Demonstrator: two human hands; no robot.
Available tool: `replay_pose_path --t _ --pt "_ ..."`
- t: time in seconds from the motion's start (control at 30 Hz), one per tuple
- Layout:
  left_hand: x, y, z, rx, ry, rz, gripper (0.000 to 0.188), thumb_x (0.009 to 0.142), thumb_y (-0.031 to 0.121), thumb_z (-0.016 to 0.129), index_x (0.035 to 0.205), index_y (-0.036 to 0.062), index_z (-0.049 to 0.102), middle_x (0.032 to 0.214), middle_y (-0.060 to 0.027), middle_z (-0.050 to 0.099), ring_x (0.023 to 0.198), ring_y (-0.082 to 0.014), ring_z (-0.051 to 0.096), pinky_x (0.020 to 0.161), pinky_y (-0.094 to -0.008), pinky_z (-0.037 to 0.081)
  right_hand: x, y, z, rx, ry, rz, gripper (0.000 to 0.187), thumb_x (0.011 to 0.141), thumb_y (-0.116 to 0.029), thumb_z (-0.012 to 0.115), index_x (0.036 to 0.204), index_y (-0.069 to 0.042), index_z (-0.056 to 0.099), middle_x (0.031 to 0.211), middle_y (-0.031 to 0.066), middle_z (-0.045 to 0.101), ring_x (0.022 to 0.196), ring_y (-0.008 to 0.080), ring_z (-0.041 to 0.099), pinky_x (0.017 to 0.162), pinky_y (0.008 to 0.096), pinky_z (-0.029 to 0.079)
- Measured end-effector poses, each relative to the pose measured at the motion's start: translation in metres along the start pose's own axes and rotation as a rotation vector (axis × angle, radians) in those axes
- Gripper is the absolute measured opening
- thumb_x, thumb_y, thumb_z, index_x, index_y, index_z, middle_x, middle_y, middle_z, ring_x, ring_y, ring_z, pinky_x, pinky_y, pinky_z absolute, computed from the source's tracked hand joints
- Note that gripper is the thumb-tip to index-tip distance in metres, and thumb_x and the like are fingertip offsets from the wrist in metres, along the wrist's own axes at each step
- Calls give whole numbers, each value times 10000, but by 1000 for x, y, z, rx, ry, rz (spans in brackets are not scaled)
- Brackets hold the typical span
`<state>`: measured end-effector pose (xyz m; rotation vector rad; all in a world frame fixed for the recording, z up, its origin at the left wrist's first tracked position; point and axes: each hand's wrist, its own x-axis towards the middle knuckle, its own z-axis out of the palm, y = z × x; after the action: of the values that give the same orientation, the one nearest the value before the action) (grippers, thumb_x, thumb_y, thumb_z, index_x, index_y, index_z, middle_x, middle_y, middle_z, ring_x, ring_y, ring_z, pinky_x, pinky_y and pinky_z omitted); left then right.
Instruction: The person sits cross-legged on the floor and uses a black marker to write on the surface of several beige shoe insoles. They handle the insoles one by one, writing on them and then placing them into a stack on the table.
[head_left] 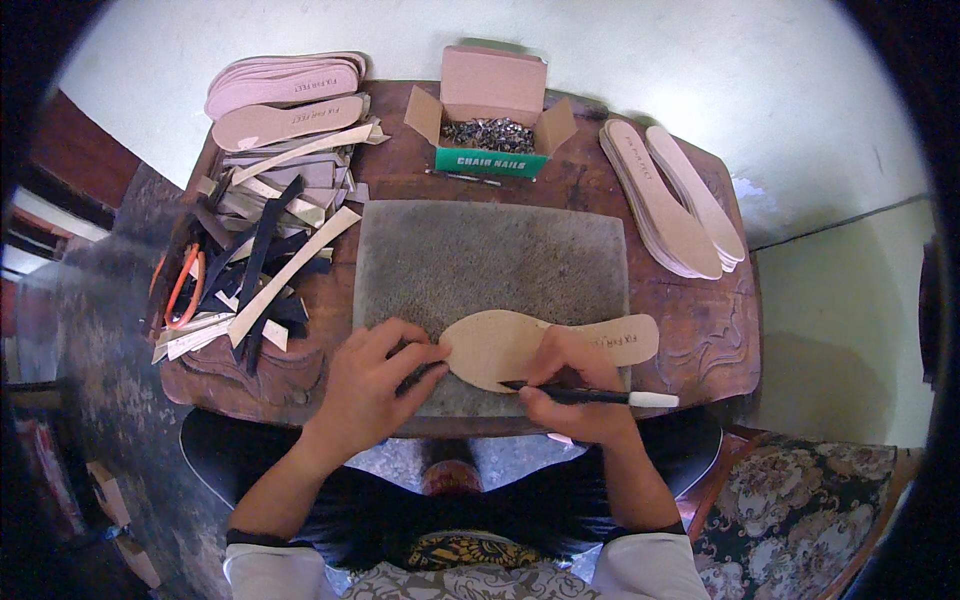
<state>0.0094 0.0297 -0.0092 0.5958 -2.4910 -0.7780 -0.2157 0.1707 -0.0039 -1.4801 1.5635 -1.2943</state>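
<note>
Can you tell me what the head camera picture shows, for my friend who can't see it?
A person's left hand steadies a tan shoe insole on a grey pad while the right hand holds a pen against it.

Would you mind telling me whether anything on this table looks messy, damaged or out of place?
Only the strips at the left: they lie crisscrossed in a loose heap, some jutting past the table edge. The box of nails is open but unspilled, and both insole stacks look tidy.
</note>
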Motion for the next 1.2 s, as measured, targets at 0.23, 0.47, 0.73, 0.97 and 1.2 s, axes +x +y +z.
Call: replay_pose_path --t 0.23,0.47,0.73,0.97,1.2 --pt "1 -2 5 -75 90 -79 221 830 39 791 1041 54 723 998 -100 630 725 -206 622 601 -310 499 2 -1 -36 57 215 58 187 750 6 759 835 -40 599 809 52 616 720 119 602 615 250 448" --pt "7 7 2 -93 73 -137 218 842 30 774 1057 50 737 992 -103 633 696 -187 619 588 -289 493 -5 -2 -25 79 140 106 178 739 6 757 851 -32 624 836 62 616 788 170 647 670 273 511" --pt "7 6 5 5 31 -52 262 793 32 794 1047 84 759 968 -82 641 736 -219 625 639 -329 508 -10 6 -24 -36 33 -12 216 673 21 779 789 -45 609 809 86 647 733 194 653 655 312 521" --pt "4 1 8 -13 66 -42 274 778 76 814 1044 113 756 956 -52 640 697 -223 602 617 -347 488 -5 8 -28 -134 -23 -68 227 628 5 789 724 -42 589 735 86 630 669 222 644 607 324 490" --pt "5 3 6 -15 74 -46 266 782 78 813 1040 110 755 954 -53 638 694 -225 598 616 -349 488 -4 5 -28 -132 -55 -47 227 620 -11 788 716 -38 584 724 81 614 659 231 636 597 329 478"
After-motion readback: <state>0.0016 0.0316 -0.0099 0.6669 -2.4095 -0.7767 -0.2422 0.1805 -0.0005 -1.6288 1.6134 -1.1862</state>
